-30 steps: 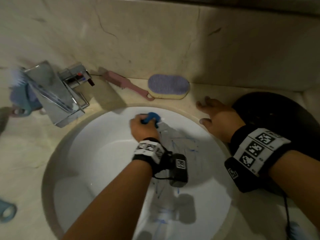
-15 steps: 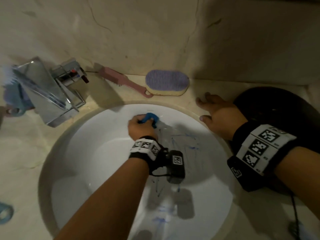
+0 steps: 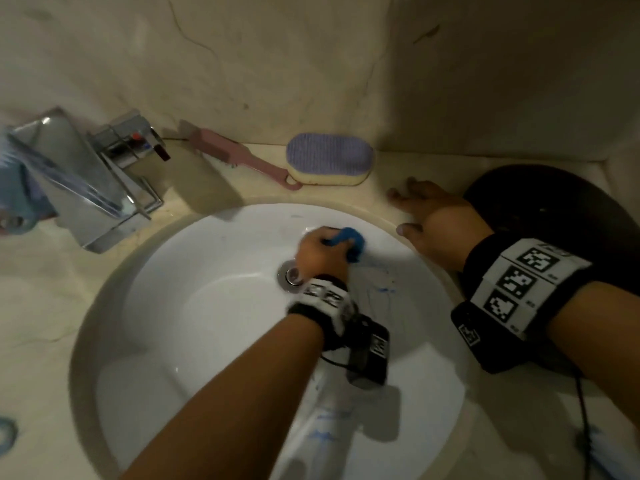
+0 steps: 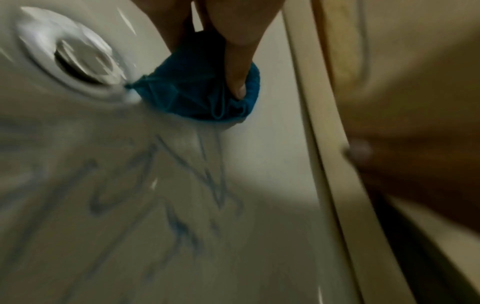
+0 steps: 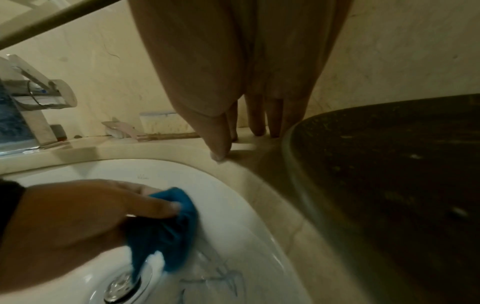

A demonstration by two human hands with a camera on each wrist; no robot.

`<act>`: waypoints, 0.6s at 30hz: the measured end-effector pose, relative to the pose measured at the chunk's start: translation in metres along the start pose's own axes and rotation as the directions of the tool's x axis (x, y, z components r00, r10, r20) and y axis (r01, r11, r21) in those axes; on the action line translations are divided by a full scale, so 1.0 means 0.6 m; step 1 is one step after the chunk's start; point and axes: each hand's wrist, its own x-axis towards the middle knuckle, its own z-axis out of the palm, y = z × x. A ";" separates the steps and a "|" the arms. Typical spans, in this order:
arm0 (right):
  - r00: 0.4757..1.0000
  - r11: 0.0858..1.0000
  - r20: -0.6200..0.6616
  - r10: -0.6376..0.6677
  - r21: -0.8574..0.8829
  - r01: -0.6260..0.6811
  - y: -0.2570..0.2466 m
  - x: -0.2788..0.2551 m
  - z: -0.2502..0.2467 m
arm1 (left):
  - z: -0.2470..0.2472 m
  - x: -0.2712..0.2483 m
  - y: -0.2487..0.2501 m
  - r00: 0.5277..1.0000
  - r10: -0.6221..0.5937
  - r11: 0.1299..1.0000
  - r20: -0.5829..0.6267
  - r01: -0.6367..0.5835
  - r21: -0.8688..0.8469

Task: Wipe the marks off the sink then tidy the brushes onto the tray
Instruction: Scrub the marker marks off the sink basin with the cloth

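My left hand [image 3: 320, 252] grips a bunched blue cloth [image 3: 349, 242] and presses it on the wall of the white sink [image 3: 194, 327], just right of the drain [image 3: 290, 276]. Blue marks [image 3: 382, 289] streak the basin right of and below the cloth; the left wrist view shows the cloth [image 4: 202, 96] above the smeared marks [image 4: 207, 185]. My right hand [image 3: 431, 211] lies flat with straight fingers on the counter by the sink's rim, beside the dark oval tray [image 3: 554, 216]. A pink brush [image 3: 242, 159] and a purple-topped scrub brush [image 3: 330, 159] lie against the back wall.
A chrome faucet [image 3: 86, 174] stands at the sink's back left, with a blue item [image 3: 17, 188] behind it. Another blue object [image 3: 7, 434] shows at the left edge. A marble wall [image 3: 311, 64] closes the back.
My left hand with the cloth has slid right and slightly toward the back wall of the basin, uncovering the drain. The right hand has stayed on the counter.
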 end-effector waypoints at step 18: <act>1.000 1.000 0.008 -0.008 -0.006 0.008 0.000 0.001 -0.004 | 0.038 -0.021 -0.038 0.989 0.131 0.953 0.065 -0.144 0.265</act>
